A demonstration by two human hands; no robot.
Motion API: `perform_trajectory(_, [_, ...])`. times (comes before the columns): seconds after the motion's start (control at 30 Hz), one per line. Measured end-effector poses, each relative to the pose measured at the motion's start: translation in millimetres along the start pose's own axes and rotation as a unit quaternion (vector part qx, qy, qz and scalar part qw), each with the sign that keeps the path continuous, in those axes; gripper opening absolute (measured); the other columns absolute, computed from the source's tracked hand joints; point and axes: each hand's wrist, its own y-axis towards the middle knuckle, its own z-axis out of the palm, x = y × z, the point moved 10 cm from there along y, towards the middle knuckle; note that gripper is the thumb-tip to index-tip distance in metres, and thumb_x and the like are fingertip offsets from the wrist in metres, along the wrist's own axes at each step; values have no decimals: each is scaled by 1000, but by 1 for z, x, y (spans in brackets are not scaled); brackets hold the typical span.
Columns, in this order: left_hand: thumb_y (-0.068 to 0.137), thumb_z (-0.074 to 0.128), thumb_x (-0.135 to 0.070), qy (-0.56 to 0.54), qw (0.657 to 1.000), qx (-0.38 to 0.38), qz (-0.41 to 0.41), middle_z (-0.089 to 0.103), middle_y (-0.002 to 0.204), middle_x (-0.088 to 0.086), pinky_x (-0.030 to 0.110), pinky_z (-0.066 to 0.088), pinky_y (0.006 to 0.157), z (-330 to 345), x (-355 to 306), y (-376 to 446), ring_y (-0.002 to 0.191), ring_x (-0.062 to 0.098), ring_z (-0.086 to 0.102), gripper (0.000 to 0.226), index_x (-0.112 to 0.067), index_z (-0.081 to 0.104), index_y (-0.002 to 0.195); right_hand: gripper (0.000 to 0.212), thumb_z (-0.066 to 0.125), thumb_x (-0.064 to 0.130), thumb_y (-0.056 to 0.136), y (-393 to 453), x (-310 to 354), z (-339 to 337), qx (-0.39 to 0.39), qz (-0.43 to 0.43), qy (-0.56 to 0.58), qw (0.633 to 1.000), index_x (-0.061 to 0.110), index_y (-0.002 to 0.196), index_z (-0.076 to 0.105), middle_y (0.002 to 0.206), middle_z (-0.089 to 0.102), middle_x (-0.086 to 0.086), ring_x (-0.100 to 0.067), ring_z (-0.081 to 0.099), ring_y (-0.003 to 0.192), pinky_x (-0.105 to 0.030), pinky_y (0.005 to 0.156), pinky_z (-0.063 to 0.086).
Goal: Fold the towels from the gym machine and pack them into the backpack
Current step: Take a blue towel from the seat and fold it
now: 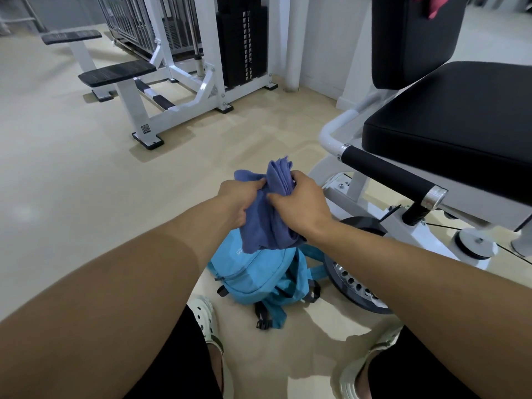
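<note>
A blue-purple towel (263,223), bunched into folds, hangs in the air just above a light blue backpack (259,279) that lies on the floor between my feet. My left hand (237,201) grips the towel's left side. My right hand (299,203) grips its right side, thumb across the front. The towel's lower edge hides the top of the backpack. A pink towel (429,4) hangs over the top of the black backrest at the upper right.
The gym machine's black seat (460,122) and padded handle (388,175) stand close on the right, with a weight plate (354,286) beside the backpack. A white bench machine (161,82) and weight stack stand at the back. Beige floor (86,197) spreads on the left.
</note>
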Motion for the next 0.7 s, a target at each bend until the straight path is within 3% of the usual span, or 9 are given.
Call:
perform_trajectory(0.07, [101, 57, -33, -28, 999, 45, -10, 74, 107, 13, 41, 58, 86, 15, -1, -4, 94, 27, 71, 27, -10, 68, 110, 18, 65, 26, 79, -1, 5, 2, 16, -32, -82, 996, 22, 91, 53, 90, 62, -3, -21, 62, 73, -35, 58, 48])
perform_trajectory(0.17, [105, 40, -47, -50, 994, 87, -43, 72, 117, 10, 41, 54, 78, 29, 0, -14, 103, 29, 68, 44, -16, 66, 122, 17, 59, 28, 81, -3, 5, 5, 34, -35, -157, 986, 23, 94, 49, 95, 51, -3, -23, 57, 70, -34, 59, 43])
perform_trajectory(0.3, [90, 44, -74, -16, 982, 168, -81, 70, 123, 12, 45, 52, 87, 45, 4, -31, 114, 30, 65, 75, -13, 67, 127, 13, 53, 25, 87, -8, 5, 13, 74, -32, -179, 981, 20, 98, 48, 99, 44, -5, -24, 55, 69, -38, 62, 47])
perform_trajectory(0.43, [95, 61, -52, -12, 988, 136, -71, 70, 121, 15, 36, 58, 70, 42, 5, -33, 94, 24, 70, 55, -10, 61, 131, 39, 55, 21, 87, -16, 16, 26, 126, -60, -110, 984, 18, 126, 49, 106, 47, -9, -23, 54, 90, -35, 72, 51])
perform_trajectory(0.53, [102, 55, -39, -41, 992, 105, -63, 71, 98, 10, 37, 54, 66, 30, 3, -27, 80, 23, 68, 31, -10, 65, 100, 51, 67, 25, 83, -22, 22, 30, 160, -71, -102, 979, 17, 130, 49, 110, 45, -9, -21, 54, 94, -24, 71, 46])
perform_trajectory(0.63, [103, 54, -35, -99, 986, 99, -93, 70, 108, 10, 41, 55, 70, 23, 5, -24, 91, 26, 67, 28, -9, 63, 104, 67, 78, 27, 72, -32, 22, 36, 169, -102, -181, 963, 19, 131, 46, 115, 44, -5, -25, 46, 107, -33, 86, 48])
perform_trajectory(0.7, [104, 52, -36, -108, 984, 88, -107, 67, 100, 8, 41, 52, 69, 19, 8, -24, 86, 24, 64, 29, -10, 61, 96, 81, 80, 31, 68, -37, 19, 41, 155, -117, -239, 951, 21, 138, 40, 123, 44, -1, -24, 39, 111, -39, 89, 47])
